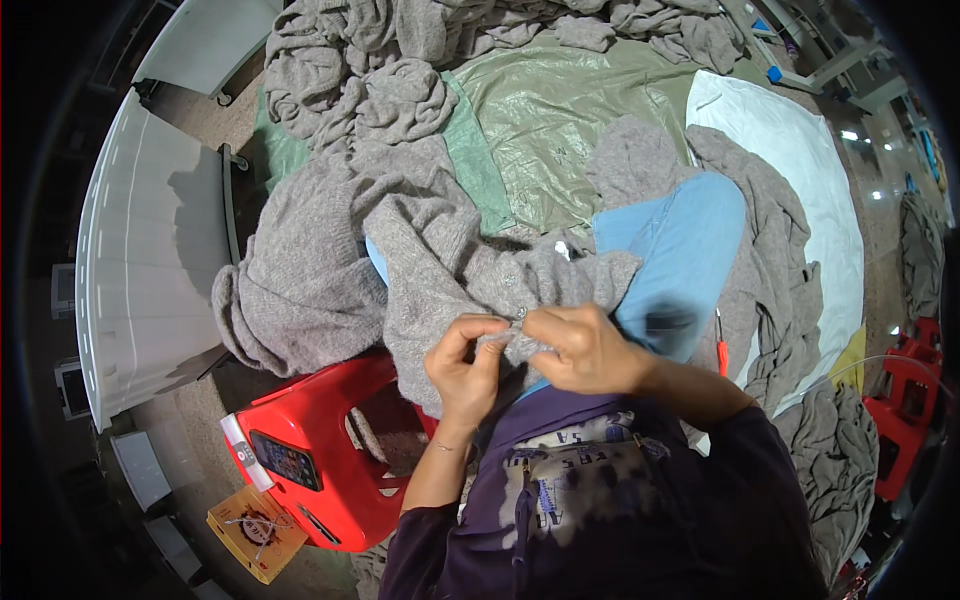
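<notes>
A grey-brown knitted garment [432, 275] lies across my lap, over the light blue jeans. My left hand [463, 365] is closed, thumb and forefinger pinching an edge of the knit. Right beside it, my right hand [583, 348] is closed on the same edge, its fingers curled with the back of the hand upward. The two sets of fingertips almost touch. Whether anything small sits between them is too hidden to tell. Small shiny spots [515, 312] show on the fabric just above the fingers.
On my left, a red plastic stool [345, 420] bears a phone [284, 461] and a pen [319, 524], beside a yellow box [257, 532]. More knitwear [405, 100] is heaped ahead on green sheeting [550, 110]. An orange-handled tool [722, 350] lies to my right.
</notes>
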The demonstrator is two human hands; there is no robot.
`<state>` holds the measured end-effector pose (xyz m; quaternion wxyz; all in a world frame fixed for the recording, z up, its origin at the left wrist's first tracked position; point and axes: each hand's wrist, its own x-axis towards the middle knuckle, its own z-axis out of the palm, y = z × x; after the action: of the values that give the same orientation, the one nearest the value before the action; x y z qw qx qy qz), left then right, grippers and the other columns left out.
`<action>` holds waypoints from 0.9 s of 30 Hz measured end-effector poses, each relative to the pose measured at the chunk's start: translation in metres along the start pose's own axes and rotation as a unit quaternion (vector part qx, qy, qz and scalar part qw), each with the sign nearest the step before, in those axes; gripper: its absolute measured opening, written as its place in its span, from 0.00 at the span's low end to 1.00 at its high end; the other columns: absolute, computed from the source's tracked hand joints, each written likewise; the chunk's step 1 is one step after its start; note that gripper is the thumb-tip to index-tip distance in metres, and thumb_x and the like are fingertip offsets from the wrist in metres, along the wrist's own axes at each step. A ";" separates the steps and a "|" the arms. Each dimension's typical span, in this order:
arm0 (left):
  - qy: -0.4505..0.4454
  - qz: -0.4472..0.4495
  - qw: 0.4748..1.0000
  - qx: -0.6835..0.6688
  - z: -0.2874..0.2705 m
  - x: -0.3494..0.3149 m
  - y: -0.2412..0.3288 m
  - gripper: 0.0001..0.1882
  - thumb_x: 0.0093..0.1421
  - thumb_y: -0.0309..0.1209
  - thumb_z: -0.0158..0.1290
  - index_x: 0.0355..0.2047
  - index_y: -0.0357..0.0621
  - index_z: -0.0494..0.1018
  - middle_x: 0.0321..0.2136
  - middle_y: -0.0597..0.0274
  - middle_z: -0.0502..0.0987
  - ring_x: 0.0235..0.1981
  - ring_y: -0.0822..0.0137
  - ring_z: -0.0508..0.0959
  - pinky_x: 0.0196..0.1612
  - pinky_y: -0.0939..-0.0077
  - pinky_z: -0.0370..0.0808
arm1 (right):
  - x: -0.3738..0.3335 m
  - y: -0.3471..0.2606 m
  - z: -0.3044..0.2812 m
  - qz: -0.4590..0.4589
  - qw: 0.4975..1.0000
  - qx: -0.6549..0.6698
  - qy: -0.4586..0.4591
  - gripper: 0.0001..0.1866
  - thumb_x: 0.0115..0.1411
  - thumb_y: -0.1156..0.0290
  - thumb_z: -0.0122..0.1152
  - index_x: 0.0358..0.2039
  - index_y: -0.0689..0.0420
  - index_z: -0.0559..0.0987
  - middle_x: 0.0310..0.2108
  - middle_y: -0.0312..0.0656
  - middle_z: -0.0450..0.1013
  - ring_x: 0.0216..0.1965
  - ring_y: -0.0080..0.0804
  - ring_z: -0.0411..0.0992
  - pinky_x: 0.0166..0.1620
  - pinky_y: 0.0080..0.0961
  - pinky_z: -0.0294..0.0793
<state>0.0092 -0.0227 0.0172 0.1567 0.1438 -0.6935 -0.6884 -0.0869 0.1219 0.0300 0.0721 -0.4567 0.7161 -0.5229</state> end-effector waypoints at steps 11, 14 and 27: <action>0.001 0.020 0.999 -0.028 -0.002 0.002 -0.008 0.06 0.54 0.15 0.53 0.33 0.34 0.73 0.33 0.58 0.77 0.37 0.71 0.75 0.42 0.79 0.71 | -0.006 -0.004 -0.009 0.119 0.988 -0.041 -0.093 0.17 0.47 0.83 0.51 0.40 0.60 0.68 0.26 0.52 0.72 0.25 0.55 0.72 0.27 0.42 0.71; -0.039 0.034 0.999 0.001 -0.004 0.007 -0.004 0.06 0.54 0.15 0.54 0.33 0.34 0.74 0.33 0.58 0.77 0.36 0.71 0.75 0.42 0.79 0.71 | -0.001 -0.004 -0.019 0.068 0.987 -0.056 -0.130 0.16 0.48 0.82 0.52 0.39 0.60 0.66 0.24 0.49 0.70 0.25 0.55 0.71 0.26 0.44 0.69; -0.032 0.031 0.999 0.029 -0.002 0.008 0.006 0.05 0.52 0.14 0.53 0.30 0.35 0.73 0.31 0.57 0.77 0.34 0.68 0.76 0.39 0.78 0.72 | -0.003 0.006 -0.003 -0.073 0.996 -0.045 -0.010 0.11 0.39 0.79 0.62 0.21 0.61 0.68 0.16 0.43 0.64 0.15 0.42 0.68 0.18 0.33 0.66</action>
<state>0.0027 -0.0279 0.0235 0.1511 0.1047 -0.7217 -0.6674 -0.0907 0.1262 0.0256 0.0198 -0.5156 0.7028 -0.4896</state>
